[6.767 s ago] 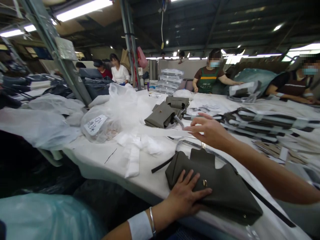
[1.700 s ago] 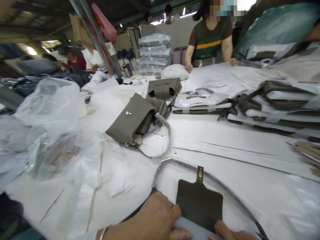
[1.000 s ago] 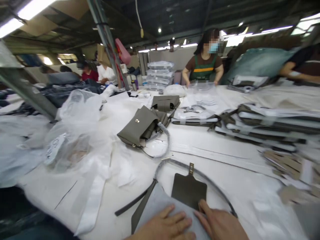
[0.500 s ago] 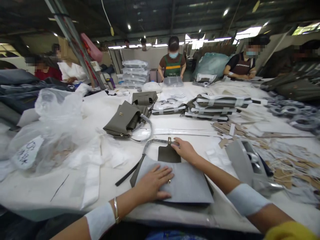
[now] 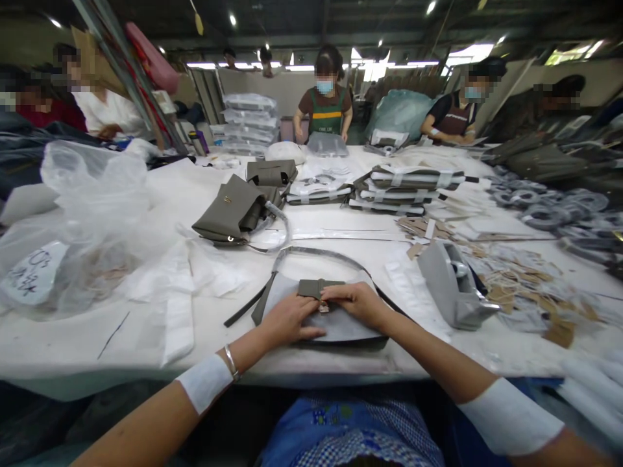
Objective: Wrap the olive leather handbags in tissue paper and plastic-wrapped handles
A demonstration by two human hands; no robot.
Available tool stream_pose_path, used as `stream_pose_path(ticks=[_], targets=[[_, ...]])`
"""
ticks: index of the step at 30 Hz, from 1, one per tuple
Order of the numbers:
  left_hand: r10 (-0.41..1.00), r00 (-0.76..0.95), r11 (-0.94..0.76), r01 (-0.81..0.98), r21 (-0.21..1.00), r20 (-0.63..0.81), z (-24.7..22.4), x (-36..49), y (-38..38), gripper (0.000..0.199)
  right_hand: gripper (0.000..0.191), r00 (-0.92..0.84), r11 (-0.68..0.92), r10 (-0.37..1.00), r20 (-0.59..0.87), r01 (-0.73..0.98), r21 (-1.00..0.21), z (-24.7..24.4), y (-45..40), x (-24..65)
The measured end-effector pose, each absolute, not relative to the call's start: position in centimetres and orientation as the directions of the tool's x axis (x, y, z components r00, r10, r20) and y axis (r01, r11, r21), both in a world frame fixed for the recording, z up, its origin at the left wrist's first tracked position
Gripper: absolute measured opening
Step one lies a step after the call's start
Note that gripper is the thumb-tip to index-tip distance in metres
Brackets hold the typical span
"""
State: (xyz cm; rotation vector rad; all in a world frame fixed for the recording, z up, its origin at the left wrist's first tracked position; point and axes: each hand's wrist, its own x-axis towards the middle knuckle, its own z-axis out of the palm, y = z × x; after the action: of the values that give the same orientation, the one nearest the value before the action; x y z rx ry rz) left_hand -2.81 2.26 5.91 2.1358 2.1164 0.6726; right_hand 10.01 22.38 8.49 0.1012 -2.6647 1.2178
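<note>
A grey-green handbag (image 5: 261, 310) lies in front of me near the table's edge, its front covered by a pale grey-blue sheet (image 5: 335, 329). Its short flap (image 5: 307, 287) is folded down over the sheet, with a gold clasp (image 5: 324, 307) at the end. My left hand (image 5: 287, 319) rests on the bag, fingertips at the clasp's left side and thumb stretched apart below. From the other side my right hand (image 5: 359, 303) has its fingers closed on the flap beside the clasp; they partly hide it. A wrapped strap (image 5: 321, 251) arches behind the bag.
More grey-green handbags (image 5: 228, 211) lie farther back on the left. Flat bag pieces (image 5: 409, 188) are stacked behind. A grey tape dispenser (image 5: 442, 285) and scattered brown tags (image 5: 516, 292) are at right; a clear plastic bag (image 5: 92, 214) is at left. A co-worker (image 5: 325, 104) stands opposite.
The flap, standing up behind the bag before, is now folded down over the front. My left fingers moved up to the clasp, and my right hand came down with the flap.
</note>
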Motion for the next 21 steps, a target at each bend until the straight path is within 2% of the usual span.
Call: stream_pose_path(ticks=[7,11,16,21], targets=[[0.908,-0.107,-0.018,0.956,0.292,0.406,5.2,-2.4,1.0,0.050,0.028,-0.954,0.724,-0.061,0.295,-0.246,-0.645,6.6,22.0,10.6],[0.890,-0.083,-0.043,0.964,0.264,0.449,5.0,-2.3,0.6,0.046,0.028,-0.943,0.739,-0.078,0.324,-0.273,-0.616,6.3,21.7,11.1],[0.890,-0.063,-0.087,0.949,0.304,0.452,5.2,-2.3,0.8,0.045,0.030,-0.939,0.750,-0.087,0.332,-0.281,-0.599,6.0,21.6,11.4],[0.919,-0.133,-0.016,0.927,0.374,0.370,5.5,-2.4,1.2,0.055,0.026,-0.925,0.769,-0.107,0.364,-0.309,-0.560,6.1,21.3,11.5]])
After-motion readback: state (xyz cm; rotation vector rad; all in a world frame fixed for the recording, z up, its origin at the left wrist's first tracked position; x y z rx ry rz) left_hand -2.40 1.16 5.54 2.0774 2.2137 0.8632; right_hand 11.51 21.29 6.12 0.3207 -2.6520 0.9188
